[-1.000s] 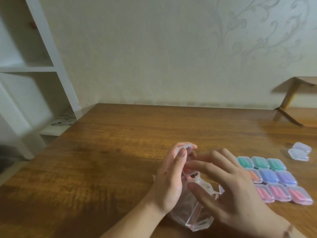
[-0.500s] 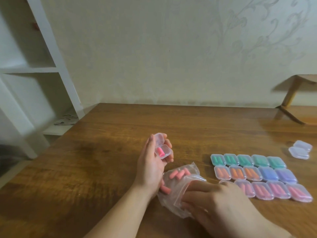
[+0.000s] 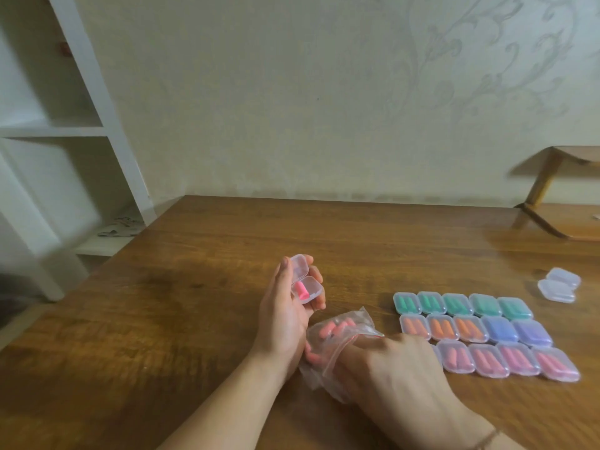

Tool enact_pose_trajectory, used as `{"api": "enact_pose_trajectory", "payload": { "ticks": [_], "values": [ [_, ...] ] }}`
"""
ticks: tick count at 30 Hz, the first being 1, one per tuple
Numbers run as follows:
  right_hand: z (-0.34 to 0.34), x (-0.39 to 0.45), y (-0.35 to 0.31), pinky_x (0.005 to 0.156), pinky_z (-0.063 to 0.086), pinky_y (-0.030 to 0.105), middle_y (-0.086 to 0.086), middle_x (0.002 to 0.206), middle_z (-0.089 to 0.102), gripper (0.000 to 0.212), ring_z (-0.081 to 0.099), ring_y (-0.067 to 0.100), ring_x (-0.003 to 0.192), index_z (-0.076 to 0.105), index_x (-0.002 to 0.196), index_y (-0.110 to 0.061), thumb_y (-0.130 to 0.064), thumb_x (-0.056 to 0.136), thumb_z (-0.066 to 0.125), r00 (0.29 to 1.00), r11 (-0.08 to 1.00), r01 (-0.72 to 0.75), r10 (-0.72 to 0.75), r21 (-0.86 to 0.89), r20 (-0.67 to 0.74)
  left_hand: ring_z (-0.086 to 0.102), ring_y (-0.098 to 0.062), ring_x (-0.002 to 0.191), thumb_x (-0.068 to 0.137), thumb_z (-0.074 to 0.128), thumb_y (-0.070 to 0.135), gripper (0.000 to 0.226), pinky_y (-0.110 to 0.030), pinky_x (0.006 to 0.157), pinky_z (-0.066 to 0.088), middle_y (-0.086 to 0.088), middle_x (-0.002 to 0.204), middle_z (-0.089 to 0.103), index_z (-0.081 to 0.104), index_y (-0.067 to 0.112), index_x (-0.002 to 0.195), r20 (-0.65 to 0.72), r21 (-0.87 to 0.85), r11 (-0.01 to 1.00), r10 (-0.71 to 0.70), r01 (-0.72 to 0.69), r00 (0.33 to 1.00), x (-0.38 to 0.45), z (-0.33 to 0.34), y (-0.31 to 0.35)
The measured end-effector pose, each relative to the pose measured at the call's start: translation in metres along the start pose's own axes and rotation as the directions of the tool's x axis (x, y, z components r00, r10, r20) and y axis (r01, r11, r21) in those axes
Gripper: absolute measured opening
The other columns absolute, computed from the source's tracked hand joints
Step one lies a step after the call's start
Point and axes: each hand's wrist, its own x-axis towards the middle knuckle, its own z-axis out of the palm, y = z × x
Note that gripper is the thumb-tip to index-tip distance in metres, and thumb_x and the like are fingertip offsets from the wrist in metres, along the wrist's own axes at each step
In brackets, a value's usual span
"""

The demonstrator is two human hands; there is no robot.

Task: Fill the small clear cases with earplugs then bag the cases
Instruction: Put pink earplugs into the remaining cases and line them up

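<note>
Indoors, wooden table against pale wall; left hand gripping open case, right hand inside bag, fingers unseen.

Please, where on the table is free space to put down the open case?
Bare wood lies left of the left hand and behind it, up to the wall. A smaller free strip runs between the filled cases and the empty cases. It is crowded around the bag and right hand.

White shelving unit at left; patterned cream wall behind wooden table; wooden stand upper right.
</note>
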Motion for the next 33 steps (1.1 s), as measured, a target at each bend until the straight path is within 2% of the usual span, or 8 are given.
{"api": "enact_pose_trajectory", "payload": {
  "ticks": [4, 8, 13, 17, 21, 27, 30, 33],
  "values": [
    [-0.001, 0.003, -0.004, 0.037, 0.031, 0.014, -0.007, 0.051, 0.059, 0.037, 0.051, 0.009, 0.037, 0.073, 0.065, -0.025, -0.052, 0.081, 0.055, 0.992, 1.000, 0.005, -0.009, -0.029, -0.126, 0.050, -0.016, 0.068, 0.087, 0.046, 0.048, 0.042, -0.031, 0.066, 0.041, -0.004, 0.081, 0.059, 0.061, 0.011, 0.101, 0.010, 0.017, 1.000, -0.010, 0.010, 1.000, -0.001, 0.001, 0.000],
    [-0.002, -0.001, 0.000, 0.039, 0.041, 0.016, -0.009, 0.048, 0.057, 0.030, 0.056, 0.009, 0.040, 0.068, 0.055, -0.027, -0.054, 0.060, 0.082, 0.999, 1.000, 0.010, -0.010, -0.009, -0.038, 0.052, -0.016, 0.070, 0.088, 0.047, 0.050, 0.042, -0.032, 0.068, 0.042, -0.004, 0.083, 0.060, 0.061, 0.013, 0.102, 0.013, 0.063, 0.998, -0.012, 0.011, 1.000, -0.001, 0.000, 0.000],
    [0.013, -0.010, 0.002, 0.038, 0.042, 0.019, -0.012, 0.058, 0.057, 0.023, 0.056, 0.007, 0.044, 0.067, 0.079, -0.034, -0.053, 0.068, 0.075, 0.987, 0.996, -0.088, 0.083, 0.028, 0.136, 0.052, -0.016, 0.069, 0.088, 0.047, 0.049, 0.043, -0.032, 0.066, 0.042, -0.004, 0.082, 0.060, 0.061, 0.011, 0.103, 0.009, 0.071, 0.997, 0.005, -0.006, 1.000, -0.001, 0.000, -0.001],
    [0.013, -0.006, 0.000, 0.033, 0.037, 0.018, -0.007, 0.054, 0.057, 0.020, 0.055, 0.014, 0.038, 0.069, 0.075, -0.025, -0.038, 0.063, 0.079, 0.992, 0.993, -0.115, 0.114, 0.021, 0.053, 0.052, -0.016, 0.069, 0.092, 0.050, 0.049, 0.040, -0.031, 0.065, 0.042, -0.004, 0.081, 0.060, 0.062, 0.012, 0.101, 0.009, 0.056, 0.998, 0.004, -0.005, 1.000, -0.001, 0.000, -0.002],
    [0.014, -0.006, -0.004, 0.039, 0.048, 0.022, -0.007, 0.078, 0.070, 0.044, 0.070, 0.007, 0.064, 0.066, 0.103, -0.025, -0.039, 0.063, 0.078, 0.988, 0.996, -0.087, 0.088, -0.013, 0.125, 0.053, -0.016, 0.071, 0.088, 0.051, 0.051, 0.040, -0.031, 0.067, 0.044, -0.003, 0.082, 0.061, 0.063, 0.015, 0.100, 0.021, 0.077, 0.997, 0.006, -0.008, 1.000, -0.001, 0.000, -0.003],
    [-0.009, 0.011, -0.011, 0.036, 0.026, 0.020, -0.013, 0.058, 0.055, 0.012, 0.059, 0.004, 0.046, 0.074, 0.082, -0.031, -0.029, 0.074, 0.065, 0.939, 0.975, -0.218, 0.197, 0.044, 0.283, 0.055, -0.017, 0.076, 0.082, 0.046, 0.053, 0.045, -0.030, 0.069, 0.046, -0.002, 0.083, 0.061, 0.062, 0.016, 0.101, 0.037, 0.112, 0.994, 0.010, -0.014, 0.999, -0.002, 0.000, -0.004],
    [-0.010, 0.014, -0.011, 0.057, 0.037, 0.014, -0.007, 0.098, 0.070, 0.021, 0.067, 0.006, 0.087, 0.070, 0.106, -0.025, -0.026, 0.094, 0.053, 0.914, 0.973, -0.222, 0.182, 0.071, 0.362, 0.056, -0.017, 0.078, 0.083, 0.046, 0.054, 0.046, -0.029, 0.069, 0.047, -0.004, 0.086, 0.061, 0.062, 0.016, 0.103, 0.043, 0.127, 0.992, 0.007, -0.013, 0.999, -0.003, 0.001, -0.005],
    [-0.008, 0.012, -0.013, 0.044, 0.025, 0.017, -0.014, 0.057, 0.062, 0.025, 0.058, 0.001, 0.047, 0.072, 0.067, -0.032, -0.045, 0.052, 0.088, 0.897, 0.956, -0.282, 0.234, 0.079, 0.376, 0.056, -0.018, 0.079, 0.090, 0.052, 0.056, 0.044, -0.029, 0.070, 0.047, -0.006, 0.088, 0.061, 0.062, 0.015, 0.103, 0.044, 0.130, 0.991, 0.010, -0.016, 0.999, -0.005, 0.003, -0.005]
  ]
}}
